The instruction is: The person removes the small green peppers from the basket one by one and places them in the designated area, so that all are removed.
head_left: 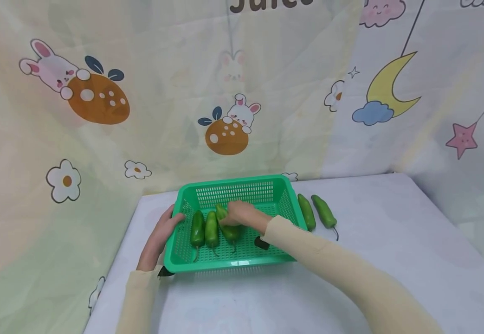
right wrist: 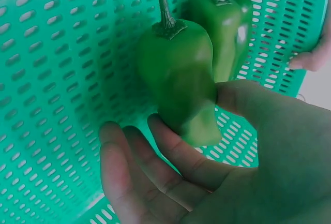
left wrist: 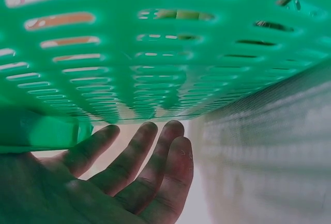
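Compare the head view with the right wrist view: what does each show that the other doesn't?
Only the head view: the printed backdrop, both sleeves, and two loose peppers on the table, right of the green basket.
Only the right wrist view: the palm side of the right hand, close up.
Both: the basket, three peppers inside, the right hand on one, and at least part of the left hand.

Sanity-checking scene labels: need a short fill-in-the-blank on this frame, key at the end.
The rectangular green plastic basket holds ____ (number) long green peppers.
On the flat white tabletop, ____ (number) more peppers lie right of the basket.
The left hand grips the basket's ____ (left/right) side.
In the basket, the right hand touches the pepper ____ (closest to/farthest from) the left hand.
Missing words: three; two; left; farthest from.
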The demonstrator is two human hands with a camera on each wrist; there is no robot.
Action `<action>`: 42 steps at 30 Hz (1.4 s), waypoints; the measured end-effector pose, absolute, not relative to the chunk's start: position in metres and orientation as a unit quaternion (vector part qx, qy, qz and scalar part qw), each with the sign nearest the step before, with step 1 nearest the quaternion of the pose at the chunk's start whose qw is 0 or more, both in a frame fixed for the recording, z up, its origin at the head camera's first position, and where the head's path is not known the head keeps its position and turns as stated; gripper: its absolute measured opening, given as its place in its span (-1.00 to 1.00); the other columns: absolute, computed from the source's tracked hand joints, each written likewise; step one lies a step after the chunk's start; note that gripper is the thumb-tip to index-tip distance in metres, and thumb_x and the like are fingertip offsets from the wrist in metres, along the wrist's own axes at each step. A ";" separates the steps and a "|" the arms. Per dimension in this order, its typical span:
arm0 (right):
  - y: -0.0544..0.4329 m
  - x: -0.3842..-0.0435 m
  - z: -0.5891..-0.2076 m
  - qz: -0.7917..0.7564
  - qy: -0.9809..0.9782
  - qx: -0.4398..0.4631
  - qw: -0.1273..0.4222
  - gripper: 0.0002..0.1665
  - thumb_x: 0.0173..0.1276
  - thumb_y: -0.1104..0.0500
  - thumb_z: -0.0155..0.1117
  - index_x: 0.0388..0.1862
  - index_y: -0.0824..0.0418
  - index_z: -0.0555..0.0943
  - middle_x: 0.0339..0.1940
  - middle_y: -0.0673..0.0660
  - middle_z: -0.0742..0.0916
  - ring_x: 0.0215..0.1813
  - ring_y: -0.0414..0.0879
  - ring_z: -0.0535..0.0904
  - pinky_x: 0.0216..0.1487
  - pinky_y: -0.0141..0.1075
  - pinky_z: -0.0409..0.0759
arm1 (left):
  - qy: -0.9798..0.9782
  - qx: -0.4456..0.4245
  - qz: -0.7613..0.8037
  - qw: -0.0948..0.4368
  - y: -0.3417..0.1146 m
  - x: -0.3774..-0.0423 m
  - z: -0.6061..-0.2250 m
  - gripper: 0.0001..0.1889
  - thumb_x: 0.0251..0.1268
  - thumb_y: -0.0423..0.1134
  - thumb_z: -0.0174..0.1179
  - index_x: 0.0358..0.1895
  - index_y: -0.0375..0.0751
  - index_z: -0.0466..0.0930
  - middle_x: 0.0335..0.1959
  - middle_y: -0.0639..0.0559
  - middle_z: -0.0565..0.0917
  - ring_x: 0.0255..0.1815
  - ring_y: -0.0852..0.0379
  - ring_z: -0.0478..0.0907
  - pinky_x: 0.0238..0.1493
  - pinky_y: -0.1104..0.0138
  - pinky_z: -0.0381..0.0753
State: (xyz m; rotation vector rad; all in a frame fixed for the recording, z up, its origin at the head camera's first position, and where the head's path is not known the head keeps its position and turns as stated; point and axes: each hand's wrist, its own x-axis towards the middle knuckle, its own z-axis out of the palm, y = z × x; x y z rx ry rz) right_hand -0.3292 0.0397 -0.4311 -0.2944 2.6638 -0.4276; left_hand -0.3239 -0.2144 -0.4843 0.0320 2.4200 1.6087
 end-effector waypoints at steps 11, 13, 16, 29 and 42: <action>0.072 -0.322 -0.421 -0.210 0.944 -0.114 0.226 -0.58 0.35 -0.14 0.31 -0.47 0.10 0.41 -0.58 0.00 0.49 -0.52 -0.07 0.52 -0.58 -0.27 0.51 | 0.839 0.007 0.535 0.103 -0.208 -0.319 -0.490 -0.38 0.48 -0.17 -0.07 0.56 -0.11 0.12 0.31 -0.29 0.47 0.02 -0.05 0.58 -0.05 0.26 0.62; 0.077 -0.322 -0.418 -0.209 0.944 -0.117 0.229 -0.49 0.35 -0.15 0.31 -0.61 0.06 0.34 -0.69 -0.02 0.42 -0.57 -0.08 0.52 -0.60 -0.27 0.52 | 0.840 0.006 0.533 0.101 -0.209 -0.320 -0.490 -0.38 0.48 -0.17 -0.07 0.57 -0.12 0.12 0.32 -0.30 0.47 0.03 -0.05 0.58 -0.05 0.26 0.62; 0.084 -0.321 -0.412 -0.209 0.943 -0.116 0.231 -0.39 0.35 -0.15 0.32 -0.75 0.02 0.27 -0.80 -0.05 0.34 -0.61 -0.08 0.55 -0.58 -0.25 0.57 | 0.840 0.006 0.532 0.102 -0.210 -0.320 -0.490 -0.38 0.49 -0.16 -0.07 0.57 -0.12 0.10 0.32 -0.30 0.46 0.03 -0.05 0.58 -0.05 0.26 0.62; 0.113 -0.315 -0.398 -0.229 0.937 -0.130 0.229 -0.35 0.35 -0.13 0.30 -0.82 0.01 0.25 -0.85 -0.08 0.34 -0.62 -0.10 0.54 -0.58 -0.30 0.54 | 0.843 0.010 0.528 0.100 -0.213 -0.324 -0.484 -0.35 0.48 -0.15 -0.10 0.59 -0.14 0.05 0.30 -0.36 0.45 0.02 -0.08 0.60 -0.09 0.22 0.67; 0.146 -0.312 -0.383 -0.245 0.933 -0.120 0.233 -0.56 0.39 -0.19 0.27 -0.25 0.17 0.71 -0.36 0.07 0.77 -0.33 -0.04 0.72 -0.22 -0.12 0.73 | 0.831 0.012 0.542 0.120 -0.201 -0.302 -0.444 -0.37 0.49 -0.27 -0.11 0.58 -0.30 0.04 0.31 -0.45 0.43 0.08 -0.18 0.59 -0.07 0.25 0.65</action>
